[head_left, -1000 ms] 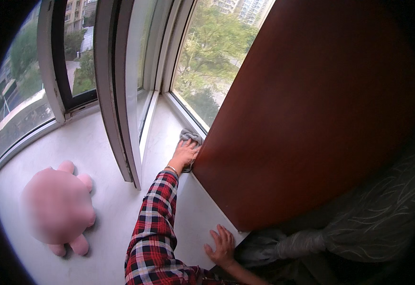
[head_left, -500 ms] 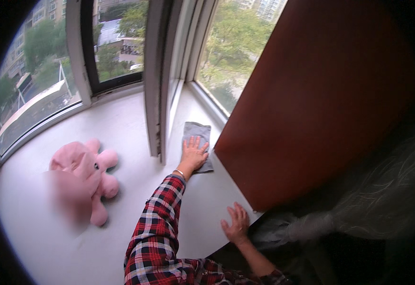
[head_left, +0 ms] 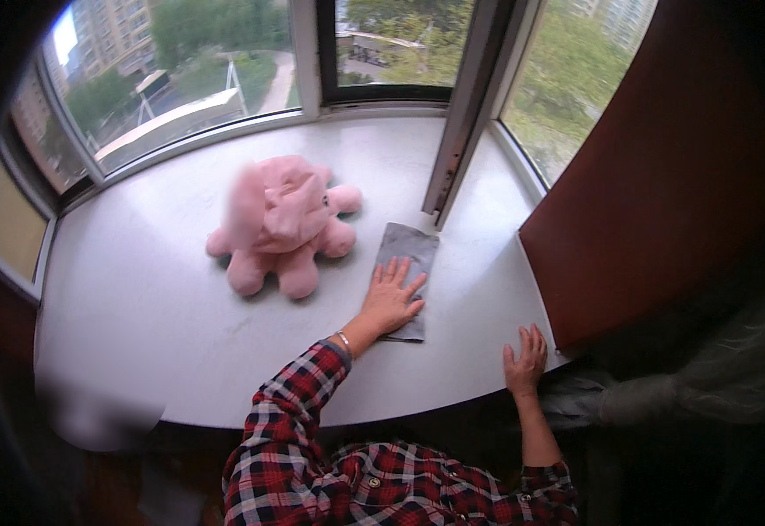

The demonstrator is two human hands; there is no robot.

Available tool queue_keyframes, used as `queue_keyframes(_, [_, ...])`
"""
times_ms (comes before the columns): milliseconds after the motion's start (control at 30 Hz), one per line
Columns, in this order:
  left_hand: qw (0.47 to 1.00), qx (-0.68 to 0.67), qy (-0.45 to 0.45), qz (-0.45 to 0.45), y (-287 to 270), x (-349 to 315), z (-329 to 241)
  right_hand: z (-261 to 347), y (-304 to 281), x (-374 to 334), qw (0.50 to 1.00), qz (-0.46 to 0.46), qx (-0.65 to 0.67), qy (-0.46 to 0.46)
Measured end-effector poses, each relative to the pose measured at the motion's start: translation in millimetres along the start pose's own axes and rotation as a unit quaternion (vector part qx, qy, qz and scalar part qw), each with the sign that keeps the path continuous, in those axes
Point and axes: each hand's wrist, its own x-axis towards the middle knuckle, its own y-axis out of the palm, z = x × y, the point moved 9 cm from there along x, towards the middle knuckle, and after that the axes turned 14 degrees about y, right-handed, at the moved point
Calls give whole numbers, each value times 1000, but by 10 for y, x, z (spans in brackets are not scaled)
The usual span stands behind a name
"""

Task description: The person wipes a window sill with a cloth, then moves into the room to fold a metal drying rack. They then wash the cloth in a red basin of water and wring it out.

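My left hand [head_left: 392, 301] lies flat with fingers spread on a grey cloth [head_left: 410, 245], pressing it against the white windowsill [head_left: 172, 351]. The cloth is a flat rectangle just in front of the open window sash's lower corner. My right hand [head_left: 526, 361] rests at the sill's front edge on the right, fingers stretched out and nothing held. A pink plush toy [head_left: 290, 215] with several stubby limbs and a dark eye sits on the sill left of the cloth, not touched by either hand.
The open window sash [head_left: 463, 131] juts inward over the sill. A dark red-brown panel [head_left: 654, 193] borders the sill at right, with a knotted sheer curtain [head_left: 641, 399] below it. Window frames [head_left: 198, 145] line the far edge.
My left hand and the cloth have shifted from the right side of the open sash to its near left, closer to the toy. My right hand stays by the front edge. The view has turned left.
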Motion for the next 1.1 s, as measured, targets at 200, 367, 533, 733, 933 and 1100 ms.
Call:
queue_keyframes(200, [989, 32, -139, -24, -360, -1306, 238, -28, -27, -61, 1000, -24, -1, -19])
queue_keyframes(367, [972, 68, -224, -17, -528, -2319, 151, 31, 11, -75, 997, -51, -17, -48])
queue_keyframes(533, [951, 65, -303, -18, -595, -3050, 54, -72, 73, -59, 999, -24, -32, -25])
queue_keyframes(733, [938, 65, -336, -46, -523, -3351, 85, -111, 109, -25, 995, -47, -69, -54])
queue_keyframes(933, [943, 43, -330, -27, -464, -3302, 171, 1911, -3, -937, 931, 80, 228, -272])
queue_keyframes(1100, [871, -329, -274, -243, -528, -3542, 557, 3899, 232, -2154, 845, 179, 286, -415])
